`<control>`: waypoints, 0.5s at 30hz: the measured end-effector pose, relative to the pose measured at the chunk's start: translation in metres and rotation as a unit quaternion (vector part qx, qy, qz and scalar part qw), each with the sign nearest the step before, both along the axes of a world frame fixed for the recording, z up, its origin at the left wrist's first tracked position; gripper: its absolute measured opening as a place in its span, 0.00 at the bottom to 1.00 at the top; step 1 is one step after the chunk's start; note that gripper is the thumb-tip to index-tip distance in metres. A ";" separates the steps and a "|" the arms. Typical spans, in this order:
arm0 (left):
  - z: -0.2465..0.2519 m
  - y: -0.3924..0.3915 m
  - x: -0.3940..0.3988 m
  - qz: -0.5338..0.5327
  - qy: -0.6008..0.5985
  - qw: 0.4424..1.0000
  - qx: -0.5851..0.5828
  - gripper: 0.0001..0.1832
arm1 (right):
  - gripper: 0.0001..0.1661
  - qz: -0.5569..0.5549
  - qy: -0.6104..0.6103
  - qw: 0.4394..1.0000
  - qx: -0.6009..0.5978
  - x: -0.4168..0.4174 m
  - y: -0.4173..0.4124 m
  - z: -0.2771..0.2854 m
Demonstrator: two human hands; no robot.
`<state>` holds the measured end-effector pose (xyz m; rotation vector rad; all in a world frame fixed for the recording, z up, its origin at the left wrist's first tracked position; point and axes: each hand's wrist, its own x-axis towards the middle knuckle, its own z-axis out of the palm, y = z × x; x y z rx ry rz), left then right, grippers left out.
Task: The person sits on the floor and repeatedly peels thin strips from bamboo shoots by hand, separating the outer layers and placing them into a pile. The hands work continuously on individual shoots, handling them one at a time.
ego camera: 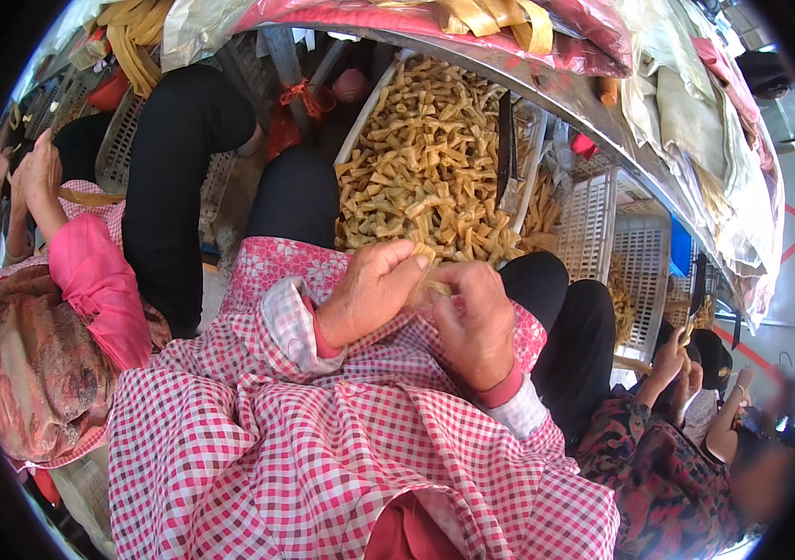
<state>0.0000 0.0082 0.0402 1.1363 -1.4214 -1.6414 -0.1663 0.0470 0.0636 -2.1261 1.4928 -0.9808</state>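
Observation:
Over my lap, my left hand (376,290) pinches a short yellow-brown strip (431,281), which looks like tofu skin, between thumb and fingers. My right hand (478,322) grips the other end with curled fingers. The two hands almost touch, and the fingers hide much of the piece, so its folds are unclear. Just beyond my knees stands a pale bin (367,112) heaped with knotted pieces (425,154) of the same material. Along the heap's right side lies a long, dark, narrow blade-like tool (506,150).
A metal-edged table (565,94) carries plastic sheeting and loose strips (499,15) above the bin. White perforated crates (588,217) stand at right. One co-worker's pink sleeve (100,280) is close at left; another co-worker's hand (670,357) works at right. A table leg (284,59) bears a red tie.

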 end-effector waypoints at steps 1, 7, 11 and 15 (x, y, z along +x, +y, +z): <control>-0.006 -0.005 0.003 -0.031 0.005 0.999 0.012 0.12 | 0.17 -0.002 0.034 0.999 -0.037 0.002 -0.002 0.001; -0.010 -0.035 0.016 -0.196 0.106 0.924 0.310 0.14 | 0.18 0.069 0.005 0.998 -0.006 -0.002 -0.015 -0.004; -0.010 -0.020 0.001 -0.041 0.025 0.997 -0.057 0.09 | 0.15 -0.005 -0.074 0.991 0.115 -0.008 -0.015 -0.006; -0.003 -0.028 0.003 -0.056 -0.135 0.938 -0.315 0.14 | 0.12 -0.052 -0.092 0.981 0.165 -0.007 -0.020 0.003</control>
